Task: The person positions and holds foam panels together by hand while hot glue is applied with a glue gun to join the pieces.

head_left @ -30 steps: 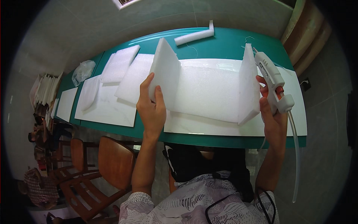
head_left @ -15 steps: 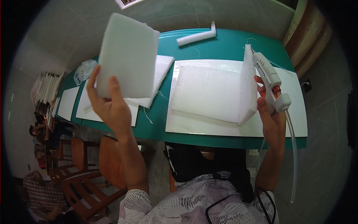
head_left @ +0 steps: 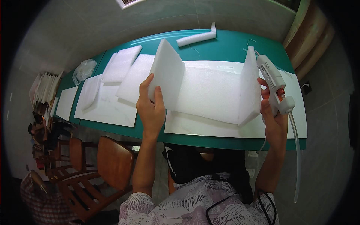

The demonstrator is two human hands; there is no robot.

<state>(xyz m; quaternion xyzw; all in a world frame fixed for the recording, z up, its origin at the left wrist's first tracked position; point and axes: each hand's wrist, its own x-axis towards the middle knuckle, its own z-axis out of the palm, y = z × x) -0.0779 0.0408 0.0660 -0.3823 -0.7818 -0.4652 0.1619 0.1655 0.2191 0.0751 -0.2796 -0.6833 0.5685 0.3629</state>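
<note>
My left hand grips a white foam panel, held upright at the left end of a flat foam sheet. Another foam panel stands on edge at the sheet's right end. My right hand is closed around a white hot glue gun with an orange trigger. A long clear glue stick hangs from the gun's rear. The gun's nozzle points away, next to the top of the right panel. Whether my right fingers touch that panel is hard to tell. Under the sheet lies a glossy white board.
On the green table, several foam pieces lie on another white board at left, near a crumpled plastic bag. An L-shaped foam strip lies at the back. Wooden chairs and a person are at lower left.
My left hand has brought its foam panel down and right, from above the left board to the left end of the foam sheet. The right hand with the glue gun has barely moved.
</note>
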